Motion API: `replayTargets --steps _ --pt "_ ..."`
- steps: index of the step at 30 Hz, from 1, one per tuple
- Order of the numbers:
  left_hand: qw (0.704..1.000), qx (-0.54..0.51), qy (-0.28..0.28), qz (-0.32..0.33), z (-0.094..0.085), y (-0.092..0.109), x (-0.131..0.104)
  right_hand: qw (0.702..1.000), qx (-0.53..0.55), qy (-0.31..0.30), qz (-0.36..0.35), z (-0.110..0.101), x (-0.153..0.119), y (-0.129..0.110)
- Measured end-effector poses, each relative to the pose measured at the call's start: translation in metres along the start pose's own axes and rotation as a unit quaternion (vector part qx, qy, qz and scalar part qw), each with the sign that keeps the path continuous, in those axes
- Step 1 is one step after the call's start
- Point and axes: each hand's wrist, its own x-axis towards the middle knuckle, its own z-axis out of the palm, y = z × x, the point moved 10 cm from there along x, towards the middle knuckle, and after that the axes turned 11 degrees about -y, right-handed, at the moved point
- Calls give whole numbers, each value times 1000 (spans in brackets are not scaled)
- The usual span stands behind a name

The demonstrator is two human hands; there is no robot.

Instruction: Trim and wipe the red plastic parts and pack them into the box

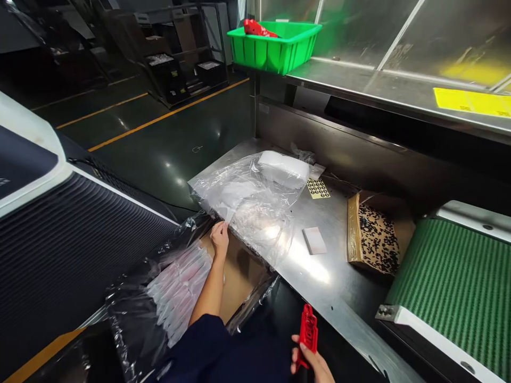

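Observation:
My left hand (pixel 219 238) reaches over a cardboard box (pixel 243 282) and pinches the end of a thin white sheet or sleeve (pixel 229 214) at the table edge. A clear plastic bag (pixel 259 229) spreads over the table there, with a white stack (pixel 284 166) partly inside it. Inside the box, beside my left forearm, rows of pinkish items in translucent white sleeves (pixel 179 284) stand packed together. Low in the view, my right hand (pixel 309 361) grips a red plastic part (pixel 308 335) with raised lettering, held roughly upright.
On the metal table (pixel 339 292) are a small white card stack (pixel 314 240), a yellow sticker sheet (pixel 318 188) and an open carton of small black pieces (pixel 377 239). A green conveyor (pixel 459 282) stands right. The shelf above bears a green bin (pixel 275 50) and yellow sheets (pixel 473 101).

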Motion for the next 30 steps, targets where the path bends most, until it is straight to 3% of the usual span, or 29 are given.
replayTargets --steps 4,7,10,13,16,19,24,30 --pt "992 -121 -15 15 -17 15 -48 996 -85 -38 12 9 -5 -5" --pt "973 -224 -54 4 -22 34 -90 991 -126 -47 -24 14 -11 -25" --pt "937 -313 -150 -24 -10 58 -142 989 -101 -50 -91 19 -19 -54" --pt "892 -358 -270 -54 9 83 -200 986 -47 -95 -127 22 -31 -73" --pt "857 -363 -357 -82 24 99 -252 983 -32 -147 -109 18 -49 -70" --pt "843 -346 -399 -99 30 103 -293 983 -52 -138 -107 2 -69 -59" --pt "854 -295 -415 -111 24 95 -335 985 -48 -110 -126 -25 -93 -42" --pt "902 -166 -378 -124 16 74 -341 978 -62 -114 -165 -49 -114 -45"
